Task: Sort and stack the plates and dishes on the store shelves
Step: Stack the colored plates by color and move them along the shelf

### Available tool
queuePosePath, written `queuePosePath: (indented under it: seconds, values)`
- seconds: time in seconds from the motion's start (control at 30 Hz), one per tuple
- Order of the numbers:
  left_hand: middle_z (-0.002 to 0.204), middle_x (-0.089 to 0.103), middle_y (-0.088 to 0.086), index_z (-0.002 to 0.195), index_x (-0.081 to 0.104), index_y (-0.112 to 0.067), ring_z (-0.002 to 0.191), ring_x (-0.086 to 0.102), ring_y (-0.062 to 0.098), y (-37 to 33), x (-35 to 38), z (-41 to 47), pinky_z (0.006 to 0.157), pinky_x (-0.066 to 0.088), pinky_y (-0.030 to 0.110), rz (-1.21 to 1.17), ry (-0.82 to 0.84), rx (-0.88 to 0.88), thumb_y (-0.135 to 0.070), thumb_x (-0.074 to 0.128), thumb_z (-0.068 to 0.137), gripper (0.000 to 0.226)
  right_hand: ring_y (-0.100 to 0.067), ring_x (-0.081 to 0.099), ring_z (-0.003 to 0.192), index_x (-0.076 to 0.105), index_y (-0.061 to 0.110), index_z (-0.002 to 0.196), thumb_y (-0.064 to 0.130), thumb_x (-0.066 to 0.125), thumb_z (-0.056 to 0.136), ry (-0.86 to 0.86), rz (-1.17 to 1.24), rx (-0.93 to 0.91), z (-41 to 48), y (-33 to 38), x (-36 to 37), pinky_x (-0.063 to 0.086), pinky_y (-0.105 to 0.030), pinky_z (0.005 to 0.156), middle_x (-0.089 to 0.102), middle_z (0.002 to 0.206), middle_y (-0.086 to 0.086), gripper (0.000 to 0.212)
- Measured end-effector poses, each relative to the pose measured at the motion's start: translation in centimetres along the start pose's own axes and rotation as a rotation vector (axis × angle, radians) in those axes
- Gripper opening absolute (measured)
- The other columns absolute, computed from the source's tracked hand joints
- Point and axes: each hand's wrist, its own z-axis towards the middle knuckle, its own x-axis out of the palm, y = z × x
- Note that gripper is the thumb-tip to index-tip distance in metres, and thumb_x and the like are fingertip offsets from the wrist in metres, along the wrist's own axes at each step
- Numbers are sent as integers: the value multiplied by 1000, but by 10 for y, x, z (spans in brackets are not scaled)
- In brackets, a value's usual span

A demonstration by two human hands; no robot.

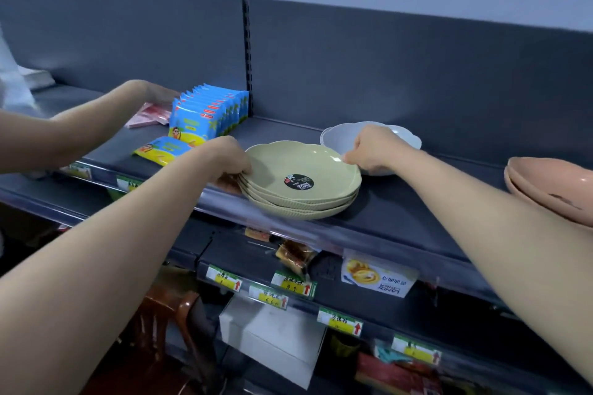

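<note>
White bowl (337, 138) just behind right hand (373, 151); pink dishes (552, 186) well right of it; blue packets (208, 109) and another person's arm (96, 125) beyond left hand (229, 159). Both hands grip opposite rims of green plates (288, 163): scalloped, ribbed, matte stack between hands, black sticker (299, 183) on top. Dark grey shelf (401, 202), stack at front edge; price tags (293, 284) below.

Single head-worn camera looks forward and slightly down, close to the shelf (401, 199)

The pink dishes (552, 184) right of the right grip (372, 151) are cut by the edge; the white bowl (337, 138) behind it is half hidden. The green plates (288, 163) hide the fingertips of the left grip (224, 157).
</note>
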Motion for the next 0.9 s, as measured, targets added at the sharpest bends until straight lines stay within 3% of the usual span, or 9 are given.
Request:
queuePosePath:
  seconds: [0.13,0.3,0.47,0.67,0.8,0.9]
  values:
    - [63,52,17,68,46,1,49,55,26,2,-5,-4,26,46,27,-45,4,59,7,49,89,22,-18,39,54,43,14,64,22,51,87,-87,-94,114,-8,4,-2,25,-24,47,44,64,-1,27]
    - [61,47,14,65,40,1,47,48,25,7,-15,-4,20,35,19,-78,-12,109,9,42,92,28,-23,44,59,38,11,58,17,49,89,-140,-28,186,-9,2,1,28,-24,48,46,60,-6,33]
    - [66,47,14,68,40,-1,50,50,27,18,-29,5,21,41,25,-108,-47,111,8,43,92,26,-17,41,54,37,12,60,20,51,90,-169,-6,221,-12,9,4,29,-24,47,48,59,-6,34]
    - [69,48,15,69,40,-2,53,50,28,22,-40,16,22,42,30,-213,-63,113,8,40,92,26,-21,39,54,35,10,61,11,48,87,-201,37,254,-14,20,5,28,-26,47,44,59,-5,29]
    - [73,47,13,86,45,1,58,50,25,20,-44,24,23,44,28,-292,-57,105,5,39,94,10,-17,38,51,42,7,74,15,53,91,-245,90,323,-13,19,4,28,-26,48,42,64,-3,22]
    - [79,50,13,100,44,-1,60,50,24,19,-45,29,25,45,27,-341,-65,106,4,39,94,9,-21,46,62,40,7,72,15,53,90,-271,118,378,-13,13,4,31,-26,48,45,74,-5,24]
